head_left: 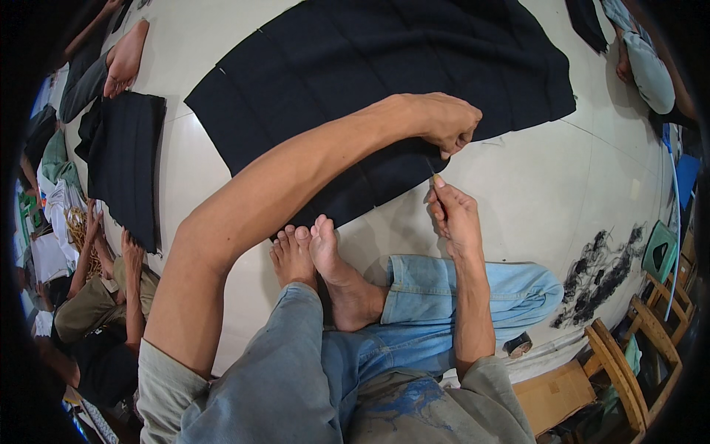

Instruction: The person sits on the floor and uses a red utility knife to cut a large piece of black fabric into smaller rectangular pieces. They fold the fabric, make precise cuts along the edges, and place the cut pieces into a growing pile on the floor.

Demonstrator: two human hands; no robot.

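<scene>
A large pleated dark navy cloth [370, 59] lies spread on the pale tiled floor. My left hand [451, 122] has reached over it to its near right edge and pinches the cloth with curled fingers, my forearm lying across the fabric. Just below, my right hand [455, 211] grips a small thin tool [436, 177] with a yellowish handle, its narrow tip at the cloth edge under my left fingers. My bare feet rest at the cloth's near edge. What exactly the tip touches is too small to tell.
Co-workers [96, 311] sit at left beside another dark cloth [126, 170]; others' feet and legs show at both upper corners. Black scraps [599, 274] lie at right, near wooden frames [621, 370], a cardboard piece [555, 392] and a green object [658, 251].
</scene>
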